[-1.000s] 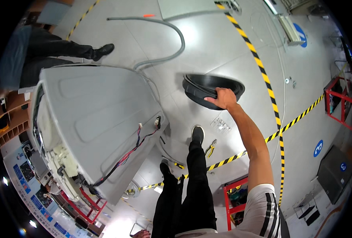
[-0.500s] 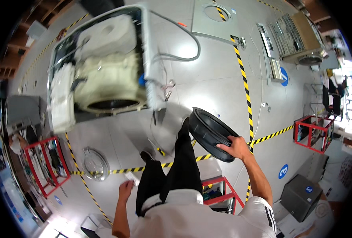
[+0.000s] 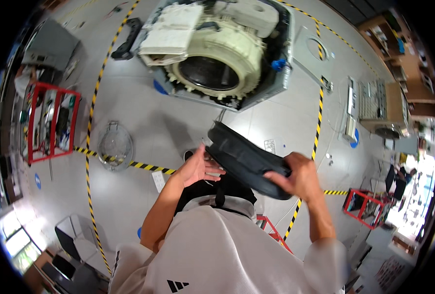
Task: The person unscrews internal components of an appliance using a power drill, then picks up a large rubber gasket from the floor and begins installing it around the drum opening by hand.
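Just beyond the waist of the person's white shirt (image 3: 217, 250), the right hand (image 3: 300, 177) is clamped on one end of a black rubber ring (image 3: 246, 159), its thumb pressed over the near side and its fingers wrapped round the far side. The ring is held up above the floor, seen nearly edge-on and slanting from upper left down to the right hand. By its other end is the left hand (image 3: 193, 167), palm turned up, fingers spread apart and grasping nothing; whether a fingertip touches the rubber, I cannot tell. Past the left forearm, a small white card (image 3: 158, 181) lies on the grey floor, and farther left a round clear glass bowl (image 3: 115, 147) sits over a strip of yellow-and-black tape (image 3: 151, 168), which shows through it. Ahead stands a washing machine cabinet (image 3: 269, 93) with its insides exposed: a pale tub (image 3: 249, 66) with a dark round mouth, a white housing (image 3: 171, 34) at its left and a blue part (image 3: 278, 64) at its right. To the right of the cabinet lies a grey panel (image 3: 305, 61) with a round hole. Red-framed carts stand at left (image 3: 51, 122) and right (image 3: 369, 208), and a co-worker (image 3: 401, 177) shows small at the far right.
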`<state>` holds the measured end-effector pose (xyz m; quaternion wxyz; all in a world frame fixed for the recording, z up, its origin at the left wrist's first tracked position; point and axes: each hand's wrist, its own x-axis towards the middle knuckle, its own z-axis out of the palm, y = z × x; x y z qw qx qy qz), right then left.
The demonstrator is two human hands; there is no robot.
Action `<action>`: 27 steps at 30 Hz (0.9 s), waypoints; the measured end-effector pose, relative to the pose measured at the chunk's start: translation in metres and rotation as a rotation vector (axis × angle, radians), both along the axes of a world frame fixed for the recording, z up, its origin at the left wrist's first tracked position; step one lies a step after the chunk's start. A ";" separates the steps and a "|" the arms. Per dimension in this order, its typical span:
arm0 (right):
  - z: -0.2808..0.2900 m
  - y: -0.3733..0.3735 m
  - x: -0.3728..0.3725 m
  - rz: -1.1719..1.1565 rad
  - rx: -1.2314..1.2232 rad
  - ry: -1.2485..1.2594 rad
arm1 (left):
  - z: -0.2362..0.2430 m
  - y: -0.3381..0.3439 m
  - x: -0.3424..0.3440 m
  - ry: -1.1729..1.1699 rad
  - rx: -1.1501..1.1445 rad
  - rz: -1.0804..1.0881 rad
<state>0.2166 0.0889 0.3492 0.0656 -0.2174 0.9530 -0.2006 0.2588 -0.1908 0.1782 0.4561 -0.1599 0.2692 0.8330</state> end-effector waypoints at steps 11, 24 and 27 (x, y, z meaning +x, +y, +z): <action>-0.055 -0.110 -0.002 0.351 -0.431 -0.117 | 0.041 -0.069 -0.008 0.006 -0.050 0.877; -0.081 -0.074 -0.027 0.186 -0.780 -0.346 | 0.111 -0.043 -0.016 0.068 -0.161 1.261; -0.118 -0.057 -0.021 0.013 -0.933 -0.333 | 0.115 -0.047 -0.007 0.041 -0.228 1.349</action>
